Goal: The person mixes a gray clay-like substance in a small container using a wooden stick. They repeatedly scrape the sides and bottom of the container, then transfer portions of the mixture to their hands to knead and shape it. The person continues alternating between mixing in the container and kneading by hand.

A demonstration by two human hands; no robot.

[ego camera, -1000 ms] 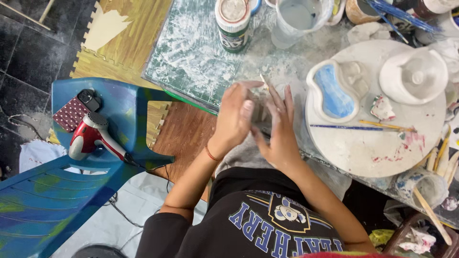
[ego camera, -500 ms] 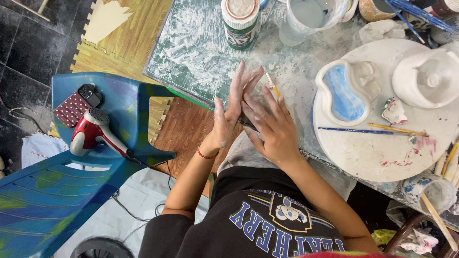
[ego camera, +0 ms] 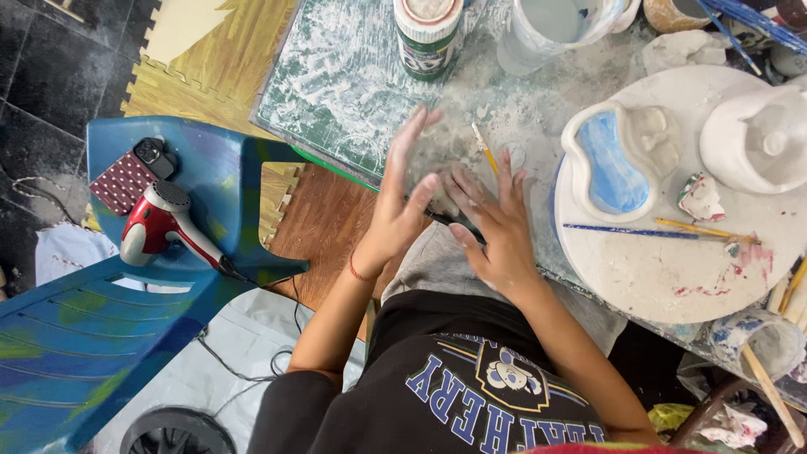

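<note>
A: What are the two hands doing at the table edge?

B: The left hand [ego camera: 402, 197] is standing on edge with fingers spread, and the right hand [ego camera: 496, 223] is lying flat, palm down. A thin dark stick [ego camera: 454, 224] is showing between them; whether either hand is actually gripping it I cannot tell (only a short stretch is peeking out).

A: How is that stick likely handling?

B: It is looking light, stiff and slim, so probably easy to roll away; pinching it near the middle seems the safest hold.

A: What is lying around it?

B: A yellow pencil [ego camera: 484, 150] is resting just beyond the fingertips on the dusty table [ego camera: 336, 84]. To the right, a round white board [ego camera: 639, 269] is carrying a blue-glazed dish [ego camera: 607, 164] and two brushes [ego camera: 647, 231]. A jar [ego camera: 429, 34] and a water jug [ego camera: 546, 29] are standing farther back, near enough to knock. A red hair dryer [ego camera: 160, 220] is lying on the blue chair [ego camera: 126, 286], well apart.
</note>
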